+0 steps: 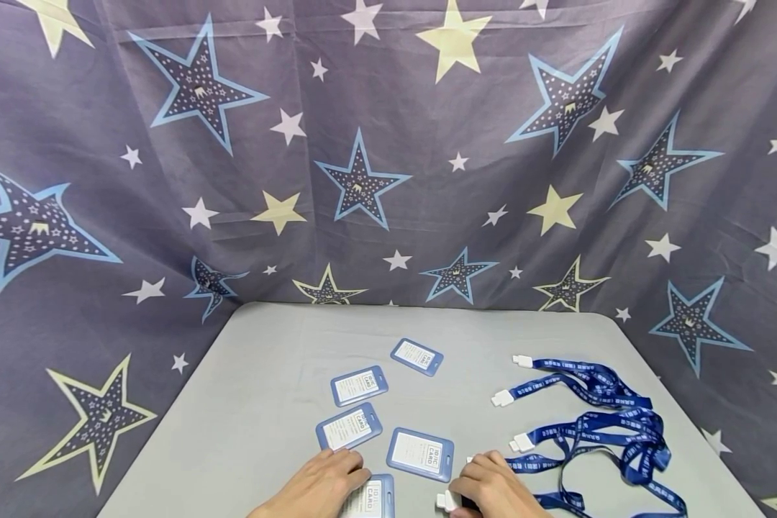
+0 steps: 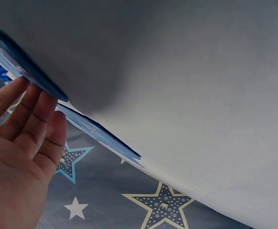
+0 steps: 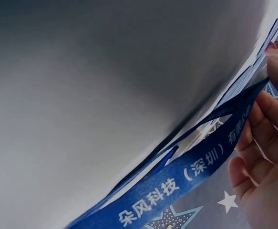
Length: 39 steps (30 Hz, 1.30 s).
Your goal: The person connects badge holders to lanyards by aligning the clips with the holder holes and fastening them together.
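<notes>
My left hand (image 1: 326, 483) holds the nearest blue card holder (image 1: 377, 496) by its far edge, with the thumb over its corner. In the left wrist view the fingers bend against that holder's edge (image 2: 29, 67); the thumb is hidden there. My right hand (image 1: 488, 485) pinches a blue lanyard (image 3: 172, 183) near its white plastic end (image 1: 448, 501). White lettering runs along the strap, which trails off to the right. Between the hands, slightly farther away, another card holder (image 1: 421, 455) lies flat with a white card inside.
More card holders lie farther back: one (image 1: 348, 426) just beyond my left hand, another (image 1: 359, 385) behind it, and one (image 1: 417, 357) at the back. Several blue lanyards (image 1: 621, 424) lie loosely looped on the right of the grey table (image 1: 233, 417). A star-patterned curtain (image 1: 401, 93) hangs behind.
</notes>
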### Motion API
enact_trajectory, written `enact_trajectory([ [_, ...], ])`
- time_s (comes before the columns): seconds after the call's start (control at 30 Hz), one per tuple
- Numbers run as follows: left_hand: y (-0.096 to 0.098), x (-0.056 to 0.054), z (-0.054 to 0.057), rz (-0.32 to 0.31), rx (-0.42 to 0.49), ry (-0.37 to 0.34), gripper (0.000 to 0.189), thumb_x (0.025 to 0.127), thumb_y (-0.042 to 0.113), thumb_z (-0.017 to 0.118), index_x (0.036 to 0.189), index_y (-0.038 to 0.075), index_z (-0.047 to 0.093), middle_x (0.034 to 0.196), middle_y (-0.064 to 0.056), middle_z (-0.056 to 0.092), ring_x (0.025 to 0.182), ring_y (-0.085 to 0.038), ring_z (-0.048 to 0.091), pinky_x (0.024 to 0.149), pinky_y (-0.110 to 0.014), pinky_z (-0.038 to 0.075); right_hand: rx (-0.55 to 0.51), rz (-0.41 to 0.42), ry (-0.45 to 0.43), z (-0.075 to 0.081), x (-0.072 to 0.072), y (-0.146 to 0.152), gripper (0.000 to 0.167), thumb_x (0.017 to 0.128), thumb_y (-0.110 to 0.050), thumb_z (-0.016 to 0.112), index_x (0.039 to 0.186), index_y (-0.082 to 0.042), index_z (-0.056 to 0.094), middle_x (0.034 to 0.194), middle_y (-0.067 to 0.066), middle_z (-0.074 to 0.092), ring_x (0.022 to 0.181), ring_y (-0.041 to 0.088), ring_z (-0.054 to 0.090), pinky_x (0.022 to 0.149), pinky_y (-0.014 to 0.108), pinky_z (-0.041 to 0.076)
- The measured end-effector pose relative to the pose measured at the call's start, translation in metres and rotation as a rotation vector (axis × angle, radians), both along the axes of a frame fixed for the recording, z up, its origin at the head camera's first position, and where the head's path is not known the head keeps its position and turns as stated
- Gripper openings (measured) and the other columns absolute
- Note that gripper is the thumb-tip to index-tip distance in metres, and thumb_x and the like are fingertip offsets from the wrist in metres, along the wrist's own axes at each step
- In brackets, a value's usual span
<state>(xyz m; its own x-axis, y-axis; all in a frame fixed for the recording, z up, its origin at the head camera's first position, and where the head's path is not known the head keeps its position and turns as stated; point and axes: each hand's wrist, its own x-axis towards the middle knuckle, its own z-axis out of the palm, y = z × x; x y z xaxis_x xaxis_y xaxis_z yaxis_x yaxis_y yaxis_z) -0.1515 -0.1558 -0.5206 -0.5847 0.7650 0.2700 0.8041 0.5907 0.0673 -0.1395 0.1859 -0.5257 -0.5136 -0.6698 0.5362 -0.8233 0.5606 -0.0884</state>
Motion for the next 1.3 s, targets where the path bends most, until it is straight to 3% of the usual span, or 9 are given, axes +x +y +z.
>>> enact_trajectory([
  [0.23,-0.001,-0.001,-0.002,-0.007,0.004,0.008,0.073,0.084,0.081,0.058,0.11,0.015,0.074,0.099,0.014,0.059,0.089,-0.003,0.05,0.075,-0.022,0.045,0.006,0.005,0.005,0.0,0.0,-0.007,0.018,0.08,-0.036,0.085,0.086,-0.024,0.074,0.081,-0.019,0.058,0.078,0.0,0.048,0.074,0.017,0.033],
  [0.67,-0.001,0.0,-0.001,-0.004,-0.003,-0.022,0.078,0.083,0.083,0.056,0.114,0.013,0.074,0.101,0.013,0.06,0.089,-0.003,0.049,0.077,-0.024,0.047,0.028,0.006,-0.085,0.005,-0.001,-0.016,0.017,0.088,-0.038,0.08,0.082,-0.024,0.072,0.074,-0.02,0.056,0.07,-0.004,0.042,0.069,0.014,0.03],
  [1.1,-0.001,0.0,0.0,-0.02,-0.011,0.012,0.077,0.084,0.083,0.056,0.114,0.014,0.074,0.101,0.012,0.059,0.089,-0.004,0.048,0.076,-0.023,0.046,0.056,-0.001,-0.135,0.007,0.0,-0.028,0.016,0.089,-0.036,0.079,0.084,-0.022,0.075,0.079,-0.017,0.059,0.073,-0.002,0.044,0.067,0.015,0.027],
  [1.3,-0.001,0.0,0.001,-0.015,-0.009,-0.008,0.076,0.084,0.082,0.057,0.115,0.014,0.074,0.101,0.013,0.059,0.089,-0.004,0.049,0.077,-0.024,0.047,0.084,-0.014,-0.137,0.009,0.0,-0.03,0.016,0.089,-0.036,0.079,0.085,-0.021,0.075,0.08,-0.017,0.059,0.073,-0.002,0.044,0.067,0.015,0.026],
])
